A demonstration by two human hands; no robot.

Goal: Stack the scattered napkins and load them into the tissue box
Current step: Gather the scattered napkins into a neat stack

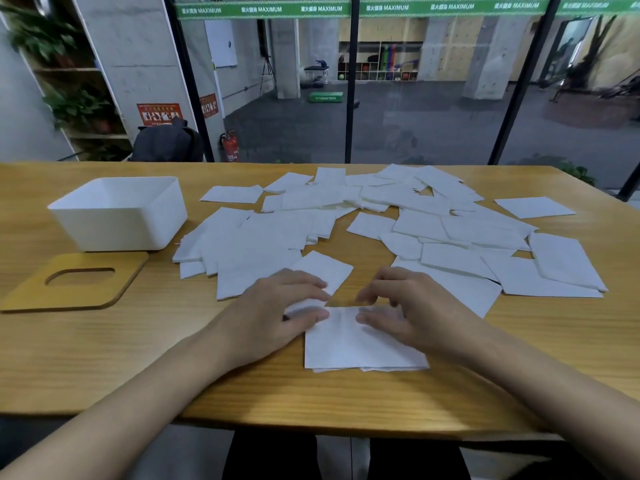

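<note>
In the head view, the left hand (277, 306) and the right hand (412, 306) are resting with loose, spread fingers on the small stack (360, 344). The tissue box (117, 213) is standing open, well apart on the left. Uneven pushing could be sliding the thin sheets askew.

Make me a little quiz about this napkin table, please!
1. Which side of the person is the tissue box on?
2. True or false: the box is full to the top.
3. The small napkin stack lies: A under the fingers of the left hand and right hand; B on the floor; C inside the box.
Key: 1 left; 2 false; 3 A.
</note>
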